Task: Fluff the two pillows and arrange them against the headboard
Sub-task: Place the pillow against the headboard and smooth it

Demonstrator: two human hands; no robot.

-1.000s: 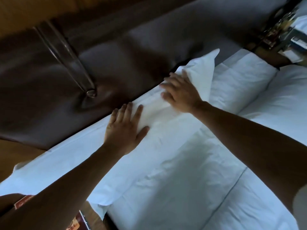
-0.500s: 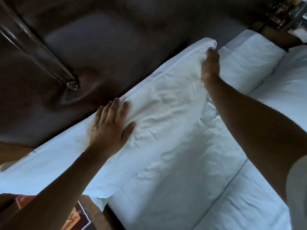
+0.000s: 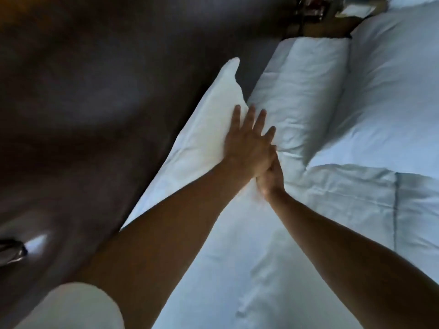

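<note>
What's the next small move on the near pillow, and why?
Probably push the near pillow back flush to the headboard. The left hand lies flat on it, the right hand is tucked beneath, and its far corner pokes up crooked.

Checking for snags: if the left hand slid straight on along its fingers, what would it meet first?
Probably the second pillow: the left hand lies flat on the near pillow, fingertips at its edge, though depth is unclear.

Single head-worn view, tilted, looking down close over the bed (image 3: 273, 269) toward the headboard (image 3: 107, 115)
</note>
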